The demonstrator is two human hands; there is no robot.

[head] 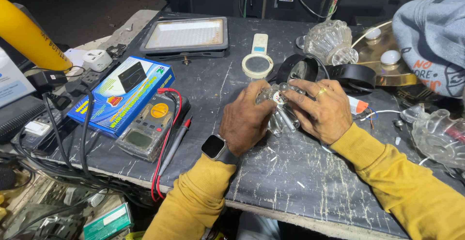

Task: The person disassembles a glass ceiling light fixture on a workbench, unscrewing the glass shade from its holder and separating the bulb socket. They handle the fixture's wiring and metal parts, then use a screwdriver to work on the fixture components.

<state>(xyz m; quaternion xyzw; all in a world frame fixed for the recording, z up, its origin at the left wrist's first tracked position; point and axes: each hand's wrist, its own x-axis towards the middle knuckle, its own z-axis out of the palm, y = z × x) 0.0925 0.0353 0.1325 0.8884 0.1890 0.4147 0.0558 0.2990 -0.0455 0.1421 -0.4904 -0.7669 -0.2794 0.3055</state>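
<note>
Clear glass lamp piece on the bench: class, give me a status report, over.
Left hand and right hand both grip the clear glass lamp piece. Piece sits low over the dark table. Magnifier just beyond, not blocking.

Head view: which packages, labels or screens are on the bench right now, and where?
Blue box: flat, rectangular, yellow and red print, left of the hands.
Multimeter: grey, blank screen, yellow dial, beside the box.
Smartwatch: dark square screen, on the left hand's wrist.
Green carton: white label, below the table edge, lower left.
</note>
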